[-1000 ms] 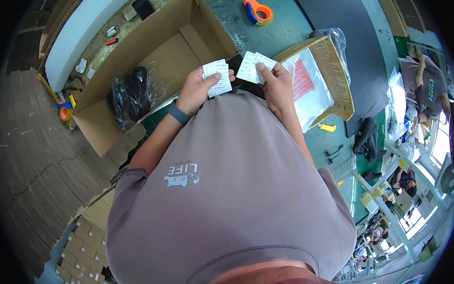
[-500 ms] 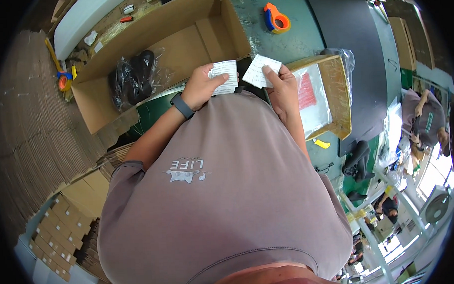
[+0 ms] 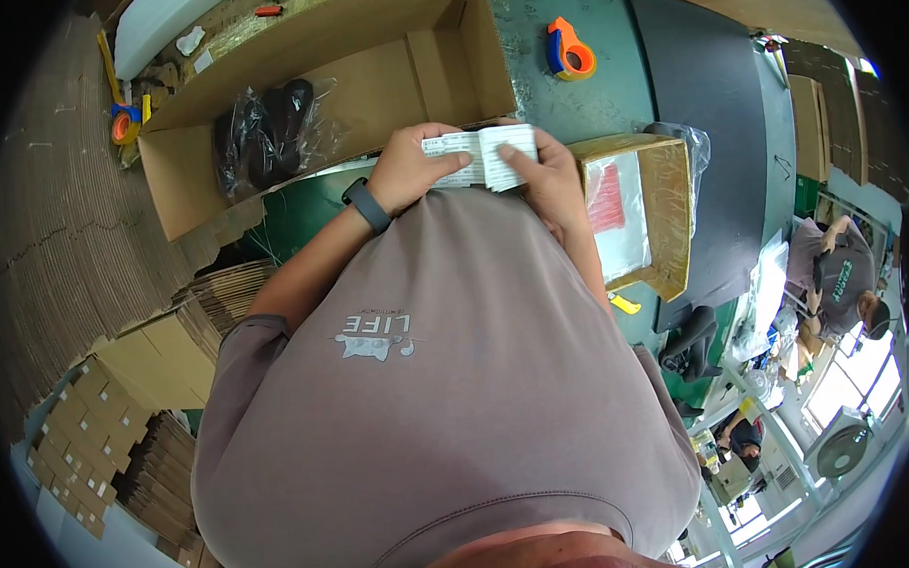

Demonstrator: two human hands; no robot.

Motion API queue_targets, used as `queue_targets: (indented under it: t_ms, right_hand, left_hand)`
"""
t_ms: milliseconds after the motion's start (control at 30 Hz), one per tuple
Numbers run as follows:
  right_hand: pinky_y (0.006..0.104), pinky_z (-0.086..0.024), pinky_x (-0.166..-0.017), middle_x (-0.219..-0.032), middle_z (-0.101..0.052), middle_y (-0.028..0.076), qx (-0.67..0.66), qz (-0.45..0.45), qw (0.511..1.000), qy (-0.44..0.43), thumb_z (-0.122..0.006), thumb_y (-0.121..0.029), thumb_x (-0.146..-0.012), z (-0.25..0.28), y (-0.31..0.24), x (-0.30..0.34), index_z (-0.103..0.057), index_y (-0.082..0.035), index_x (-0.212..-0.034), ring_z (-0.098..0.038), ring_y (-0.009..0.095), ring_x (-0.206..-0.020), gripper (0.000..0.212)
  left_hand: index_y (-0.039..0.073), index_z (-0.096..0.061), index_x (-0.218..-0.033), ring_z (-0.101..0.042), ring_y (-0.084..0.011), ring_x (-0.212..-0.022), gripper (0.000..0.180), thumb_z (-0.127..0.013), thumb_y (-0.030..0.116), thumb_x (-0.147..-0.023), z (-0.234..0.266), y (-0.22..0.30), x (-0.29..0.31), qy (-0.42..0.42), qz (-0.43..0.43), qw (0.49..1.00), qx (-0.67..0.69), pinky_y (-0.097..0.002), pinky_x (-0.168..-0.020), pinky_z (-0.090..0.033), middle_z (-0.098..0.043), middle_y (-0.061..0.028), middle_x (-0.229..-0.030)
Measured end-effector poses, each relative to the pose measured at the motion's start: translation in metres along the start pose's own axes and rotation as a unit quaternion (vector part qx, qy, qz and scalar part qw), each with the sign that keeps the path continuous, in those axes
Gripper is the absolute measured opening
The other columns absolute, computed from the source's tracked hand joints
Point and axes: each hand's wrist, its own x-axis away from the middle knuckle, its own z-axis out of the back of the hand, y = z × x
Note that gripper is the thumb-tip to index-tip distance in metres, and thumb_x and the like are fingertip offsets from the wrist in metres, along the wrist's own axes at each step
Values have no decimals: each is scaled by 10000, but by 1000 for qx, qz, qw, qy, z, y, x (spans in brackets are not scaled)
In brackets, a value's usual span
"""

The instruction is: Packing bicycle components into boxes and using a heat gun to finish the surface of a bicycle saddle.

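My left hand (image 3: 406, 169) is closed on a small stack of white printed labels (image 3: 458, 144), its thumb lying across them. In my right hand (image 3: 554, 180) more white labels (image 3: 510, 140) are pinched between thumb and fingers. The two lots overlap edge to edge in front of my shirt. Just beyond my hands stands a long open cardboard box (image 3: 368, 92). Dark padded items (image 3: 269, 135) in clear plastic wrap lie in its left end; their kind I cannot make out.
An orange and blue tape dispenser (image 3: 569, 50) sits on the green table. To the right is a small open carton (image 3: 677, 216) with a white sheet marked red, beside a yellow cutter (image 3: 624, 304). Flattened cardboard (image 3: 62, 218) is stacked left. Another person (image 3: 837, 276) is at far right.
My right hand has swung left, and its labels now meet those in my left hand. Those labels were apart and tilted before. The whole view has shifted slightly.
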Motion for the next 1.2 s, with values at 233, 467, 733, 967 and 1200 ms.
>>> queue_targets:
  t_ms: [233, 467, 733, 967, 1200]
  right_hand:
    - [322, -619, -885, -1140, -795, 116, -60, 15, 993, 97, -691, -74, -1075, 18, 12, -19, -702, 41, -1266, -763, 165, -981, 222]
    - [297, -583, -908, -1184, -787, 87, 49, -96, 992, -66, -744, -111, -1053, 3, 0, -15, -703, 29, -1332, -732, 133, -997, 315]
    - [330, -575, -992, -1241, -769, 114, -36, 16, 999, 1, -672, -158, -1105, 25, -1, -24, -641, 41, -1387, -743, 180, -1097, 346]
    - [325, -506, -1105, -1359, -699, 111, 331, 103, 933, -99, -647, -186, -1126, -22, 28, -47, -505, 24, -1580, -652, 164, -1262, 520]
    - [293, -557, -1002, -1266, -744, 113, 7, -38, 998, -50, -648, -139, -1111, -46, 12, -39, -599, 50, -1409, -703, 135, -1130, 357]
  left_hand:
    - [-54, -694, -1331, -740, -138, -1069, 409, -806, 88, -965, -6, 11, -1, -27, 14, 996, 84, -292, -956, -592, -785, -153, -1215]
    - [-50, -502, -1552, -734, -179, -1137, 618, -757, 60, -1001, -1, 7, -14, -14, -57, 991, -120, -319, -987, -593, -756, -193, -1283]
    - [-22, -411, -1619, -723, -249, -1225, 673, -590, 428, -1152, 2, 10, -7, -18, 64, 946, 317, -383, -1056, -593, -685, -233, -1392]
    - [1, -416, -1651, -628, -265, -1368, 570, -432, 239, -1133, 17, -6, -19, -103, 44, 882, 458, -438, -1150, -532, -604, -190, -1513]
    - [-32, -434, -1631, -683, -222, -1301, 591, -630, 23, -1076, 41, -25, 1, 12, -20, 972, 234, -372, -1110, -569, -681, -195, -1439]
